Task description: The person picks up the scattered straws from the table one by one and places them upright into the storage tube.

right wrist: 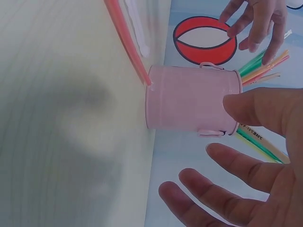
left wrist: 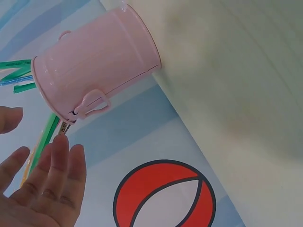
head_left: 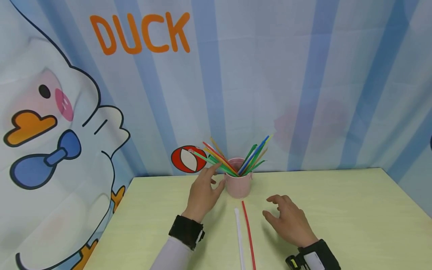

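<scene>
A small pink bucket (head_left: pixel 238 186) with little side handles stands near the table's back edge. Drinking straws (head_left: pixel 258 154) in green, blue, red and yellow lean out of it both ways. My left hand (head_left: pixel 204 193) is just left of the bucket, its fingers loosely bent beside the left-leaning straws; the left wrist view shows nothing gripped in them. To the bucket's front right, my right hand (head_left: pixel 289 221) hovers over the table with thumb and fingers apart, holding nothing. Between the hands lie a white straw (head_left: pixel 239 236) and a red straw (head_left: pixel 249 232), roughly side by side.
The pale yellow table (head_left: pixel 354 210) reaches back to a blue striped curtain (head_left: pixel 256 75). Printed on the curtain are a large duck (head_left: pixel 50 150), the word DUCK and a red and white ball (head_left: pixel 182 165). Each wrist wears a black strap (head_left: pixel 186 230).
</scene>
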Demonstrator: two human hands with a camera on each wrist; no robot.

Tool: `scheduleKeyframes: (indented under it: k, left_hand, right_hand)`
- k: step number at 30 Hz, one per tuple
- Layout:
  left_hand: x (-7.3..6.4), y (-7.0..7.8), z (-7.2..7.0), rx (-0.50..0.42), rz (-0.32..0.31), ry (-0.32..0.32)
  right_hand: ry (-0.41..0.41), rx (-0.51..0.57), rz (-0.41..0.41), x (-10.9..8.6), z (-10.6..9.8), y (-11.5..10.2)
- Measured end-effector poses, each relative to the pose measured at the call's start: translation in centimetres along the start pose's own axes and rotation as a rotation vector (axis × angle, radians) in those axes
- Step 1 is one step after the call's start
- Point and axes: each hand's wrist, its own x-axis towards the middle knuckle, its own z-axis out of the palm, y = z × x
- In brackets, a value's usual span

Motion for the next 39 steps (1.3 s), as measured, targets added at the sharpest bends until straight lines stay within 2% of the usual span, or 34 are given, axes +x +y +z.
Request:
scheduleKeyframes:
  k: [5,9,16,19,23,32,39]
  left_hand:
    - [-1.1,0.3,-0.9,0.042,0.002,0.020]
    - [-1.9,1.0,-1.8,0.088,-0.014,-0.007]
    - [-3.5,2.4,-3.9,0.171,-0.128,-0.194]
    - [-4.0,2.8,-4.4,0.195,-0.143,-0.236]
    - [-4.7,2.9,-4.7,0.224,-0.141,-0.266]
    - [-6.2,2.6,-4.6,0.269,-0.094,-0.348]
    - [-6.9,2.4,-4.4,0.271,-0.124,-0.364]
  right_hand:
    - [0.006,-0.002,-0.009,0.0,0.2,0.0]
    - [0.012,-0.002,-0.014,0.0,0.3,0.1]
    - [0.005,-0.005,-0.026,-0.1,0.4,0.0]
    - [0.012,-0.012,-0.032,-0.1,0.4,0.0]
    - [0.019,-0.015,-0.033,-0.2,0.5,-0.2]
    - [0.018,-0.026,-0.025,-0.1,0.6,-0.4]
    - [0.019,-0.041,-0.030,-0.2,1.1,-0.5]
